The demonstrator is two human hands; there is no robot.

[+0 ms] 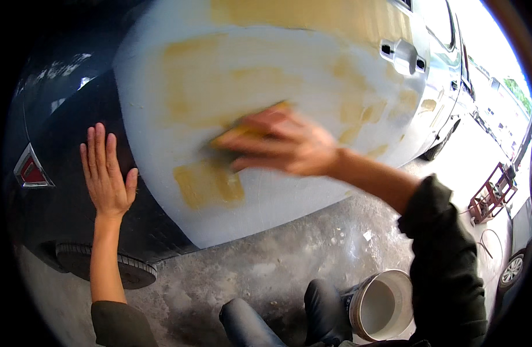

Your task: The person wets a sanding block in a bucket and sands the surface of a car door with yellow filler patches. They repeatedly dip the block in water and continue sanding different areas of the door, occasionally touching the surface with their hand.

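Note:
My left hand [108, 176] lies with its fingers straight on the dark rear panel [52, 214] of a car. My right hand [280, 141], smeared by motion, grips a yellow-and-dark sanding pad [225, 139] against a pale grey door panel [260, 208]. Yellowish filler patches [190, 188] are scattered over that panel, with a silver door handle [403, 56] at its upper right. A red triangular light [31, 169] in a chrome surround is at the far left.
A white bucket [364, 312] of cloudy liquid stands beside my knees on the stained concrete floor [260, 272]. Under the car's left end is a tyre [133, 273]. At the right are a red metal rack [483, 205], a hose [486, 243] and another car's wheel [512, 269].

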